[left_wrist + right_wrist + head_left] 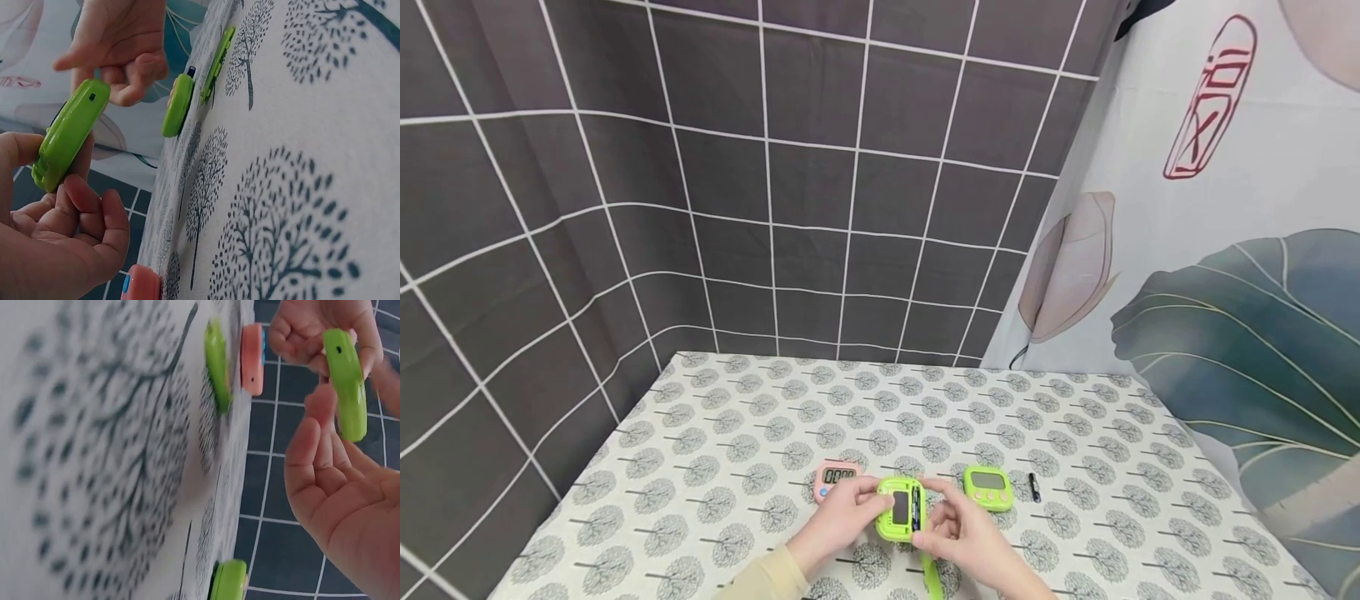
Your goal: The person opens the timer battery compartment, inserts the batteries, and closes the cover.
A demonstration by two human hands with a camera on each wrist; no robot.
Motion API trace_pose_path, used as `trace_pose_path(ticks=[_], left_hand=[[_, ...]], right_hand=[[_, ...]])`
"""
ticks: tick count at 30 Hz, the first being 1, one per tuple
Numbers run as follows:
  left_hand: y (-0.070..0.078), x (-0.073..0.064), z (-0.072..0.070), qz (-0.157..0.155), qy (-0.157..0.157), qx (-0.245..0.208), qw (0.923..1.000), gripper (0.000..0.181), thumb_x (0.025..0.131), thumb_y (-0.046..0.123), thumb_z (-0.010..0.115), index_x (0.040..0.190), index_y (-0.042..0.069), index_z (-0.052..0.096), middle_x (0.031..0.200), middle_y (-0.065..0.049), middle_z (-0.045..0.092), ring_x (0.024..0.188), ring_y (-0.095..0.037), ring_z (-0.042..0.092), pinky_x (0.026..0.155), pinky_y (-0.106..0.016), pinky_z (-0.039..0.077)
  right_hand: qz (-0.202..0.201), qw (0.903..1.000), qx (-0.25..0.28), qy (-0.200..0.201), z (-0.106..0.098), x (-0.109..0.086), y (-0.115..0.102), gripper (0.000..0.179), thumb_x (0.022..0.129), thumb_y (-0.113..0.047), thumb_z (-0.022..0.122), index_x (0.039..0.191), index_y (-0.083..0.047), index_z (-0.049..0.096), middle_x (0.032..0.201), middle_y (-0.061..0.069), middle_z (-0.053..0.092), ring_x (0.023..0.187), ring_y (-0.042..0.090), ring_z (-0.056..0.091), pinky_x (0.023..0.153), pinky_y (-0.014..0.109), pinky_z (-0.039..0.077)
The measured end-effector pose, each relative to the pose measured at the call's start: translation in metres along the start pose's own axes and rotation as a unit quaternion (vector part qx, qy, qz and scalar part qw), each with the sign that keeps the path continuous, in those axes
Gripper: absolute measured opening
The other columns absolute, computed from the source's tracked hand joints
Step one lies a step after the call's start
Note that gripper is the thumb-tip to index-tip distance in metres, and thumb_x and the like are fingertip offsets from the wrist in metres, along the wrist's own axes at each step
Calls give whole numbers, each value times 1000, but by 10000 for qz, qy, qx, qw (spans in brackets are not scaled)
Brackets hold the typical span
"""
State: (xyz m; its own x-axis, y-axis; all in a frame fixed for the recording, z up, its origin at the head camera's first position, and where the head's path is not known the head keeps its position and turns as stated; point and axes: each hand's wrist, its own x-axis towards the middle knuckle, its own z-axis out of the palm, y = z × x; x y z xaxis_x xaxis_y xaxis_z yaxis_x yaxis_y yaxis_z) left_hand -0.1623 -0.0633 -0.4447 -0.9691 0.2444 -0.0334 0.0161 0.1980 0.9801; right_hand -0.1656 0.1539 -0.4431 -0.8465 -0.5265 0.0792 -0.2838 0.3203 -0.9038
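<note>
1. Hands meet over one lime-green, rounded plastic timer, raised above the table with its opened back tilted toward the head camera. The left hand pinches its left side, thumb on the back and fingers behind. The right hand has bent fingers at the opposite edge; whether they pinch or merely rest there, I cannot tell.
2. Along the timer's right side, a dark, slim cylindrical battery lies in a narrow slot, its long axis running roughly away from the person. The right hand is nearer to it, index finger by the far end and thumb by the near end, so those fingertips crowd both ends of the slot.
3. Just below the timer in the head view, a thin lime-green plastic strip lies on the table, its long axis also pointing roughly away from the person, beside the right hand.
4. Past the left hand, which partly covers it, sits a pink plastic timer with a digit display.
5. Right of the right hand lies a second lime-green timer, screen up; beyond it, a loose black cylindrical battery.
6. All this is on a white, tree-patterned table, before a dark gridded curtain.
</note>
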Motion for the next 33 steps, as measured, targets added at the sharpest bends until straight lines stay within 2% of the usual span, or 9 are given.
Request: trace_pose_path(ticks=[2, 5, 9, 11, 14, 21, 29, 33], left_hand=[[-1, 0, -1, -54, 72, 64, 9999, 32, 89, 25, 62, 112, 3, 65, 88, -7, 72, 66, -12, 58, 74, -33, 50], [-1, 1, -2, -161, 218, 159, 9995, 34, 88, 28, 63, 112, 5, 65, 95, -6, 72, 79, -15, 61, 82, -42, 49], [-1, 0, -3, -266, 312, 216, 9989, 36, 88, 32, 64, 114, 7, 65, 104, -6, 71, 98, -19, 62, 92, -53, 44], [0, 0, -3, -272, 306, 184, 9990, 37, 87, 32, 64, 114, 7, 65, 104, -6, 71, 98, -19, 62, 92, -53, 44], [0, 0, -3, -259, 293, 192, 9991, 36, 87, 31, 64, 113, 6, 65, 101, -6, 72, 93, -16, 63, 90, -50, 46], [0, -1, -3, -315, 275, 117, 9991, 34, 87, 31, 65, 111, 6, 66, 98, -5, 72, 89, -14, 62, 85, -43, 47], [-3, 1, -3, -369, 289, 112, 9988, 34, 87, 31, 65, 110, 7, 66, 96, -4, 72, 85, -13, 61, 83, -42, 47], [-4, 1, -2, -375, 263, 20, 9989, 33, 87, 30, 65, 110, 7, 66, 95, -3, 72, 82, -13, 61, 82, -39, 46]], right_hand=[[-58, 9990, -430, -85, -1, -1, 2, 70, 78, -24, 76, 132, 8, 44, 78, -2, 61, 62, 2, 55, 58, 22, 52], [-101, 9945, -1008, -281, -3, -3, 5, 65, 75, -28, 79, 123, 7, 53, 71, -10, 58, 60, -2, 51, 55, 20, 48], [198, 9877, -1436, -591, -2, -6, 4, 64, 70, -30, 82, 120, 2, 58, 66, -13, 53, 57, -2, 47, 54, 19, 44], [408, 9842, -1584, -681, -1, -8, 2, 65, 67, -28, 83, 120, 0, 59, 64, -12, 51, 56, -1, 45, 54, 20, 42], [648, 9800, -1724, -749, 1, -9, 1, 63, 65, -24, 84, 120, -3, 60, 63, -10, 49, 56, 1, 44, 53, 20, 40], [845, 9796, -1624, -827, 3, -10, 2, 56, 62, -12, 80, 115, -8, 62, 65, -7, 49, 57, 3, 44, 53, 21, 39], [648, 9811, -1581, -905, 3, -10, 2, 32, 64, -8, 79, 91, -14, 63, 65, -8, 48, 58, 2, 43, 55, 21, 40], [643, 9806, -1595, -945, 2, -10, 2, 32, 65, -7, 78, 91, -15, 62, 65, -8, 47, 57, 1, 42, 54, 21, 40]])
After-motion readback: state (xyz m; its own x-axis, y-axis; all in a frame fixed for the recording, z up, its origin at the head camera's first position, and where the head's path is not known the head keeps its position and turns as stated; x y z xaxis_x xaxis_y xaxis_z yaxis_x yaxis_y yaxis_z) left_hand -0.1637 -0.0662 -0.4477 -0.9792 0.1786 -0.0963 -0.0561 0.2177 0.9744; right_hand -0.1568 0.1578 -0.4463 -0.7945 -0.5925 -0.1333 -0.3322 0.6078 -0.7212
